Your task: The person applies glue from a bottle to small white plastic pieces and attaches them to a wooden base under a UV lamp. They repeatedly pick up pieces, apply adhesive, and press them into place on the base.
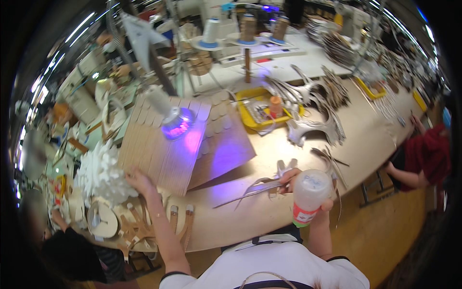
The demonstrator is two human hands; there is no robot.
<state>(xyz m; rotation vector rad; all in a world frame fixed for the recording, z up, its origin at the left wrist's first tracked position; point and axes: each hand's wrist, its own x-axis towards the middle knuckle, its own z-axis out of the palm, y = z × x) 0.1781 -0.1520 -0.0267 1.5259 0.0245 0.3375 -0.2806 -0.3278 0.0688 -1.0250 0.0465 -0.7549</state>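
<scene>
My left hand (140, 183) is closed at the near left corner of a thin wooden board (159, 144), which has rows of small flat pieces along its far part. The board lies at a slant over a second wooden board (228, 154) with similar pieces. In my right hand (326, 206) is a translucent plastic bottle (312, 189) with a red label and a green end pointing down toward me. The right fingers show at both sides of it. Pale strips (262, 187) lie on the table beside those fingers.
A lamp (177, 123) glows purple over the boards. White foam pieces (103, 173) are heaped at the left, near brown straps (137, 224). Beyond the boards stand a yellow tray (255, 126) and thread spools (210, 33). Pale cut pieces (315, 127) lie right; other people sit at both sides.
</scene>
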